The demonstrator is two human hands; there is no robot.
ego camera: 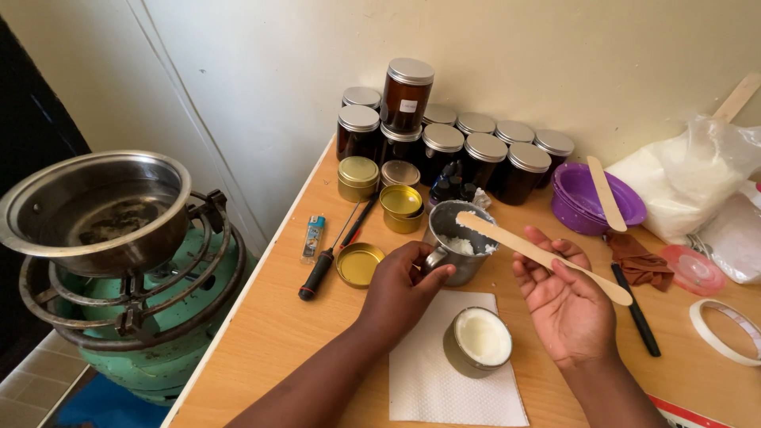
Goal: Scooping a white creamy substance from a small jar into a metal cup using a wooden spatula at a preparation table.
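Tin: the small round tin (476,342) sits nearest me on a white paper towel (444,372), filled close to its rim with pale white wax that looks set or setting; I judge this one poured.
Left hand: my left hand (400,287) is closed around the handle of the metal cup (457,242), a firm grip, cup standing upright on the worktop (269,333) just beyond the tin.
Right hand: my right hand (564,297) is open, palm up, with the wooden stick (539,255) resting across the fingers; its far end lies on the cup's rim, over white wax flakes inside.
Left to do: I judge the flakes in the cup are not yet melted, and three gold tins (358,178) beyond look lidded or unfilled; one gold lid (358,264) lies loose by my left hand.
Near edge: the towel runs almost to the worktop's front edge, so little room toward me.
Left edge: a screwdriver (323,265) and a lighter (313,235) lie near the left edge; past it stands a gas burner (135,317) with a steel pot (95,208).
Right side: a black pen (636,311), a brown cloth (638,261), a roll of tape (725,331) and a pink lid (692,269) crowd it.
Far: a purple bowl (626,208), a plastic bag (690,178) of white flakes and dark jars (444,147) line the wall; open room is only around the towel.
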